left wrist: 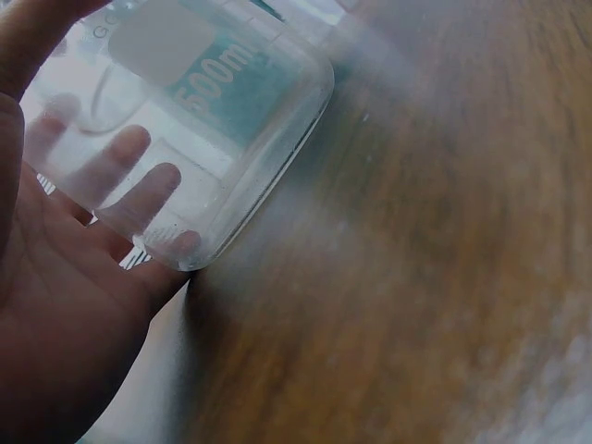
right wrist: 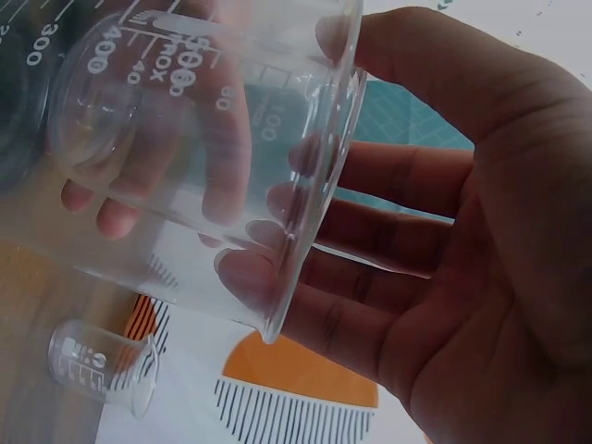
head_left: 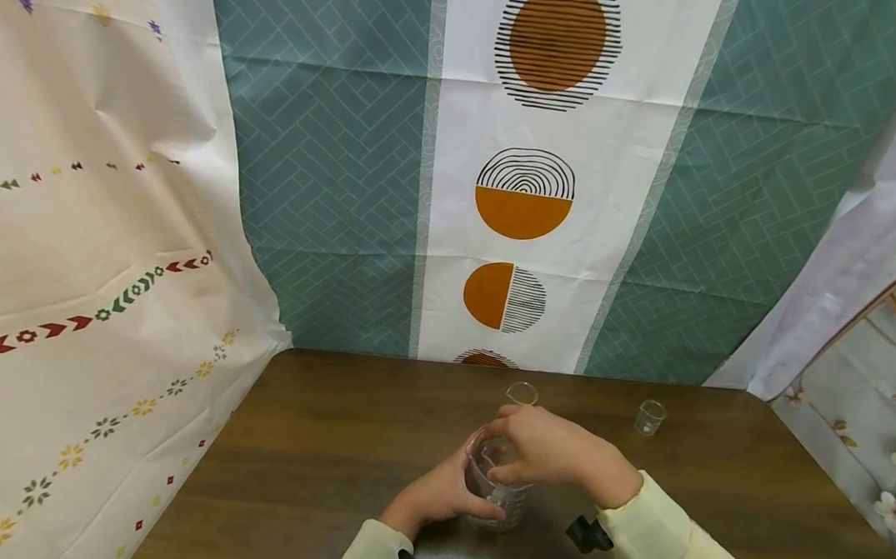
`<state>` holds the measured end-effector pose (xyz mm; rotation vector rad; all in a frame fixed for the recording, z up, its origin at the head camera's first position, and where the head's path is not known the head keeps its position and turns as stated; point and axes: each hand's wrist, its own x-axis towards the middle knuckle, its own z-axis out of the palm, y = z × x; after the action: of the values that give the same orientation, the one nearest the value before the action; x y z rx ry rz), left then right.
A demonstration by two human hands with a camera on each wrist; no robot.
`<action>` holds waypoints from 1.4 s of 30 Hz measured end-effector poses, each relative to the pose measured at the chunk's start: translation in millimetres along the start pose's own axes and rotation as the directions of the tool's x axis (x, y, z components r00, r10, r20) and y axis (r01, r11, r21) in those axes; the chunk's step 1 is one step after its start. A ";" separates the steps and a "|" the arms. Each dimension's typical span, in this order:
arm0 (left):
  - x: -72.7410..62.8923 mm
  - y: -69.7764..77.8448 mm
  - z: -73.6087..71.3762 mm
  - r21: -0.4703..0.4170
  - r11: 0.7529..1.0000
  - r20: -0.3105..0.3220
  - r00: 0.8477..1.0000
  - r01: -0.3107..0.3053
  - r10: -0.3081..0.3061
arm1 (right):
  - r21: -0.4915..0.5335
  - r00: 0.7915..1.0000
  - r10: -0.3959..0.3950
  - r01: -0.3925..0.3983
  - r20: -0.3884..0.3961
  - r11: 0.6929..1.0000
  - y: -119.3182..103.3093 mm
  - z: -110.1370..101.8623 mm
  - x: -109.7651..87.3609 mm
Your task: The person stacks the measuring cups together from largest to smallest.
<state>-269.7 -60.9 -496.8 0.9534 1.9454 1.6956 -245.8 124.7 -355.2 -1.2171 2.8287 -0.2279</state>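
A clear glass beaker (head_left: 512,503) marked 500 ml stands tilted over the wood table. My left hand (head_left: 445,490) grips it round the side, thumb in front, with the other fingers showing through the glass in the left wrist view. Nested inside is a smaller clear beaker (right wrist: 97,125) with its own scale. Over the mouth, my right hand (head_left: 549,448) pinches the smaller beaker near its rim. In the right wrist view the thumb and fingers (right wrist: 370,291) of that hand lie at the two rims, which overlap there.
Another clear beaker (head_left: 523,392) stands behind my right hand, partly hidden by it. A small beaker (head_left: 650,418) stands farther right on the brown wood table (head_left: 335,434). Patterned cloths (head_left: 339,192) hang behind the table and along its sides.
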 end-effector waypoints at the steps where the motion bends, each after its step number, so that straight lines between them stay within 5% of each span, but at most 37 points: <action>1: -0.7 0.2 0.1 -0.002 1.000 0.002 1.000 -0.001 0.001 | 0.000 1.000 -0.001 0.001 0.000 1.000 -0.4 0.7 -0.1; 42: 2.6 1.3 1.0 0.054 0.998 -0.002 1.000 -0.012 0.012 | -0.006 1.000 -0.010 0.010 0.028 1.000 0.2 -0.7 2.5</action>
<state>-270.5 -58.3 -495.4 0.9841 2.0008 1.6589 -247.8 123.1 -354.6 -1.2254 2.8025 -0.2011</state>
